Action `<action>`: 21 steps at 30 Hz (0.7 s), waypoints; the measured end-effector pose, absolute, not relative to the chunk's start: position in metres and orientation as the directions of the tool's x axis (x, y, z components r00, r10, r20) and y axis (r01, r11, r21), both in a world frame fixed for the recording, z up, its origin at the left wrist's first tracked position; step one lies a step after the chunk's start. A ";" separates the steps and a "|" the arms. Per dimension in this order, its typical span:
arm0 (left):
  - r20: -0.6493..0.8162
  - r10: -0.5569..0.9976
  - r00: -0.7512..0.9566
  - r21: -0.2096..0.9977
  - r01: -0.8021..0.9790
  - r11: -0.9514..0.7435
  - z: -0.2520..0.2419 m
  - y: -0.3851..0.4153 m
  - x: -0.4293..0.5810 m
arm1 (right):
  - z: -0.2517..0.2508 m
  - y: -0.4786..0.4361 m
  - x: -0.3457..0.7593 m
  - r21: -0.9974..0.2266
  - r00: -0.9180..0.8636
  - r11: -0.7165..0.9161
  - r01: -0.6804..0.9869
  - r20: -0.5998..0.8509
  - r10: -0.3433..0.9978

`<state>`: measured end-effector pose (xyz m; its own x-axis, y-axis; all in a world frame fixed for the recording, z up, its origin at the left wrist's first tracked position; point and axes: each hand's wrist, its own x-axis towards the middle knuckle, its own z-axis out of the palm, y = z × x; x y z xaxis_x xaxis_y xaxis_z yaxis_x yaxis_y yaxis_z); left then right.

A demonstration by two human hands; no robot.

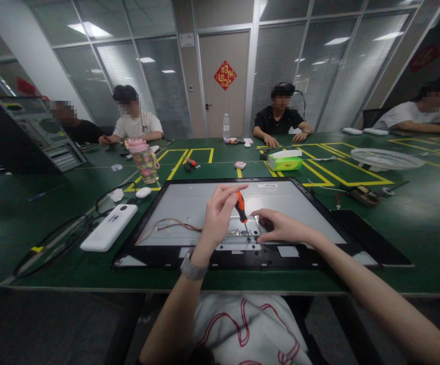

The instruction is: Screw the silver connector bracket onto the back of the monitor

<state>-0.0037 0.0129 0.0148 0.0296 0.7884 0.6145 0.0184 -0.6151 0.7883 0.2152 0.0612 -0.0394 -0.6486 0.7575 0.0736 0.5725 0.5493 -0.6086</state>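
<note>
The left hand (pixel 220 210) grips an orange-and-black screwdriver (pixel 240 205), its fingers about the handle and one stretched over the top, the shaft pointing down and leaning slightly. The right hand (pixel 278 225) rests beside the tip with thumb and forefinger spread at the right end of a metal bracket (pixel 238 234); I cannot tell whether it pinches anything there. Whether the tip sits in a screw head is too small to make out

For clean driving, I would bring the shaft square to the bracket, press straight down while turning, and let the right hand steady the metal with its fingertips clear of the tip, since a slip could scratch the panel or catch a finger

The bracket lies near the front edge of a black-framed display panel (pixel 311 208), flat on the green desk (pixel 82 187). Thin wires (pixel 179 223) run left of the bracket and are best kept from under the tool. Farther out are a white power bank (pixel 109 228) at left and a green tissue pack (pixel 285 162) beyond the panel
</note>
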 end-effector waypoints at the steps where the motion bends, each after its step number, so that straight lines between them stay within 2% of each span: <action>1: 0.611 0.790 0.055 0.791 0.004 -0.612 0.015 0.013 -0.004 | -0.040 0.062 0.215 -0.603 -0.650 0.554 0.574 0.077 0.756; 8: 0.618 0.786 0.021 0.785 0.028 -0.618 0.013 0.013 -0.003 | -0.042 0.063 0.216 -0.596 -0.651 0.563 0.573 0.087 0.754; 13: 0.581 0.809 0.089 0.813 -0.098 -0.574 0.013 0.013 -0.004 | -0.040 0.063 0.216 -0.580 -0.655 0.567 0.585 0.073 0.752; 18: 0.599 0.801 0.006 0.801 -0.012 -0.599 0.015 0.013 -0.004 | -0.039 0.062 0.216 -0.605 -0.650 0.549 0.577 0.068 0.757; 21: 0.600 0.800 -0.018 0.800 -0.012 -0.601 0.012 0.015 -0.005 | -0.040 0.063 0.216 -0.660 -0.655 0.516 0.546 0.048 0.755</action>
